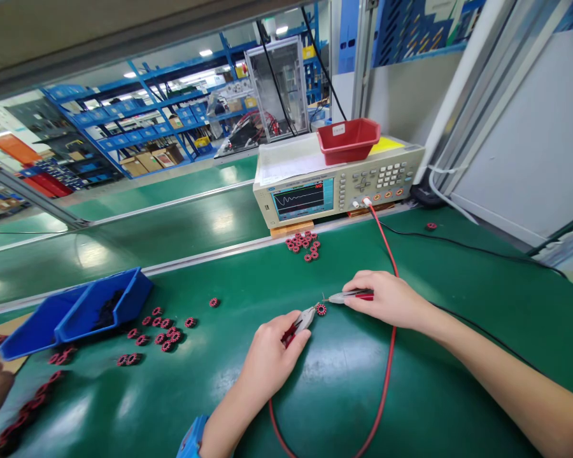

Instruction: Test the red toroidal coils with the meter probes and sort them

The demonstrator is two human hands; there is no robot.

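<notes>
My left hand point(272, 353) is closed round a red-and-grey test clip point(300, 321); its tip touches a small red-wound ring coil point(321, 310) lying on the green mat. From the right, my right hand point(386, 299) grips a second probe point(346, 296) with a red sleeve, its tip pointing at the same coil. Red leads point(384, 381) run from both probes up to the beige test meter point(337, 181), whose screen shows a waveform.
A red tray point(348, 141) sits on the meter. One pile of coils point(304, 245) lies before it, another point(165, 331) beside two blue bins point(76, 312). A lone coil point(430, 226) lies far right. Black cables point(482, 249) cross the mat. A conveyor runs behind.
</notes>
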